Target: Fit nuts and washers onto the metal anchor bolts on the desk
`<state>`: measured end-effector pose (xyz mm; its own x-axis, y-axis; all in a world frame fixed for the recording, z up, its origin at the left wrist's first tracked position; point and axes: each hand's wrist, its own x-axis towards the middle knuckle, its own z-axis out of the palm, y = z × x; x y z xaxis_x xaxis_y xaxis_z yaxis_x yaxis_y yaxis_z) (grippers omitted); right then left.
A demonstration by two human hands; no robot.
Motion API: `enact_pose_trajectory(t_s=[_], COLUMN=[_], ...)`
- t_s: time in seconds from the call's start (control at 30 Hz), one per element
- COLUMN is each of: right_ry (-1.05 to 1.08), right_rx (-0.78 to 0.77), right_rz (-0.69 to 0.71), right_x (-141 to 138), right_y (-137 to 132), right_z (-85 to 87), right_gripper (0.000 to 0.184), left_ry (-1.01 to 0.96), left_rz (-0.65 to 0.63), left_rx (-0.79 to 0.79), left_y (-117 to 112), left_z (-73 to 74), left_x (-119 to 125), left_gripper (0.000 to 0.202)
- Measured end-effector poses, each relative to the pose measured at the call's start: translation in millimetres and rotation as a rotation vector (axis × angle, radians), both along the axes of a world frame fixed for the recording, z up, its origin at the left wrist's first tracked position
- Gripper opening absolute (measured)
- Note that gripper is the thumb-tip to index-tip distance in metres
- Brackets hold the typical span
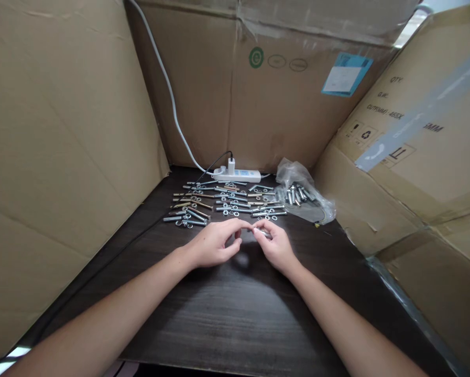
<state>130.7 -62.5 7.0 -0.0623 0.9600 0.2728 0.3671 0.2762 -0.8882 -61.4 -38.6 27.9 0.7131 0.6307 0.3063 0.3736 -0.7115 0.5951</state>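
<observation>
Over the dark table, my right hand [276,246] is closed in a pinch on a small silvery metal bolt [264,232], mostly covered by the fingers. My left hand [219,243] is at its left, with the index finger stretched out to the right fingertips and the thumb apart below. I see nothing held in the left hand. Just beyond both hands lie rows of bolts and sleeves [231,206], silver and brassy, with washers and nuts [187,223] among them. A clear plastic bag [315,209] at the right back holds several silver bolts [296,195].
A white power strip [242,175] with a plugged-in charger [231,166] lies behind the hardware. Its white cable [172,99] climbs the back cardboard. A black cord [132,241] runs along the left. Cardboard walls enclose the dark table [227,324] left, back and right.
</observation>
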Motion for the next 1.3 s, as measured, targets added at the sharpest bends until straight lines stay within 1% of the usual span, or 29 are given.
enact_pose_trajectory(t_s=[0.13,0.27,0.5,0.67,0.87,1.3], right_ry=[0.005,0.018,-0.029,-0.036,-0.031,-0.008], right_rx=[0.02,0.02,-0.012,-0.019,-0.014,0.005], right_rz=[-0.027,-0.033,0.053,0.084,0.044,0.026], right_x=[0.8,1.5,3.2,3.6,3.3,4.8], right_y=[0.7,0.3,-0.5,-0.7,0.1,3.5], right_z=[0.7,1.5,-0.4,-1.3,-0.8,-6.6], right_gripper=[0.02,0.02,0.022,0.021,0.02,0.019], left_ry=[0.007,0.03,0.03,0.011,-0.015,-0.016], left_rz=[-0.011,0.011,0.065,0.045,-0.001,-0.014], left_rx=[0.013,0.03,0.039,0.02,0.018,0.037], left_y=[0.3,1.6,4.0,2.7,1.9,2.0], left_z=[-0.1,-0.6,-3.2,-1.7,-2.5,-2.4], left_x=[-0.3,-0.3,-0.1,0.1,-0.1,0.1], left_gripper=[0.037,0.028,0.021,0.026,0.034,0.036])
